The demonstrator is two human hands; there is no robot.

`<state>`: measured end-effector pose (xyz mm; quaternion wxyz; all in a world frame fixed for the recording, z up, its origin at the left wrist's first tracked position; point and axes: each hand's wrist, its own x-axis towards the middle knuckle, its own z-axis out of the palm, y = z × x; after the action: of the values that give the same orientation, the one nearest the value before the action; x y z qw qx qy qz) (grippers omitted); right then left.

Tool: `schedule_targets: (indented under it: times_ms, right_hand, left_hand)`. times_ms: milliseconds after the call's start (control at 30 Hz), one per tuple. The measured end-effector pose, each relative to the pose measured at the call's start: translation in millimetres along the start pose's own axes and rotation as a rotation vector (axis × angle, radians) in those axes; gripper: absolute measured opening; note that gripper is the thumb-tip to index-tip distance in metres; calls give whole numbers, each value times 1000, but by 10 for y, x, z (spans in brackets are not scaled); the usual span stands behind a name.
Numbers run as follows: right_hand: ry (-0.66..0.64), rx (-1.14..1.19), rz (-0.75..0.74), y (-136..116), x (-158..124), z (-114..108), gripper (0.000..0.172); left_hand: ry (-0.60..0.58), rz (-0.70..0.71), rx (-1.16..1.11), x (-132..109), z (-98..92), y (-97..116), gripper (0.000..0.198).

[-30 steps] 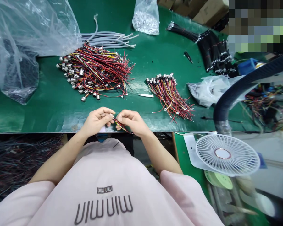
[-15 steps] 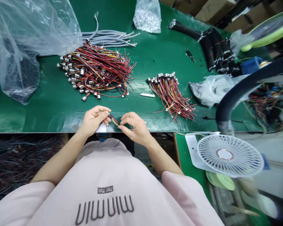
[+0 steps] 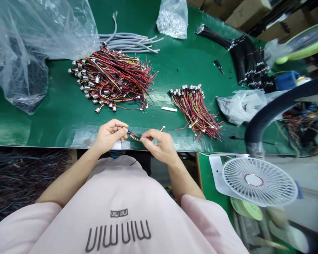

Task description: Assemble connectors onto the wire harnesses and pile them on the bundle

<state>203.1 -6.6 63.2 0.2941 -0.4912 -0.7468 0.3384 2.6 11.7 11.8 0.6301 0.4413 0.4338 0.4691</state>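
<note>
At the near edge of the green table (image 3: 55, 120), both hands hold one short wire harness (image 3: 134, 136) of red, yellow and black strands. My left hand (image 3: 109, 134) pinches its connector end. My right hand (image 3: 159, 144) is closed on the wires further along, and a small white plug sticks out past its fingers. A large pile of red wire harnesses with metal connectors (image 3: 111, 79) lies beyond my left hand. A smaller bundle of the same harnesses (image 3: 194, 107) lies beyond my right hand.
A big clear plastic bag (image 3: 29, 46) fills the far left. Grey cables (image 3: 129, 40), a small bag (image 3: 173, 19) and black cable bundles (image 3: 247, 60) lie at the back. A white strip (image 3: 168, 109) lies mid-table. A white fan (image 3: 259, 180) and black hose (image 3: 275, 106) stand on the right.
My hands have drawn apart, with the right hand sliding rightwards along the harness, so the wires are stretched out between them. The view has shifted slightly.
</note>
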Motion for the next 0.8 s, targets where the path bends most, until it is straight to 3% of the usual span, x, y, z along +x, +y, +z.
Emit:
schedule_targets:
  times_ms: [133,400,600,800]
  right_hand:
    - [-80,-29,-5,8,26,48,15]
    - [16,-219,-148,-1,138,274,19]
    - [12,-131,-129,-15,94,230,10]
    - [59,-136,-166,-19,105,338,14]
  left_hand:
    - [-21,-25,10,-5,27,35,37]
    - [-49,-51,-2,-4,21,62,40]
    - [-42,-80,-11,1,-7,54,42]
    - [-31,-73,-50,2,-27,17,42]
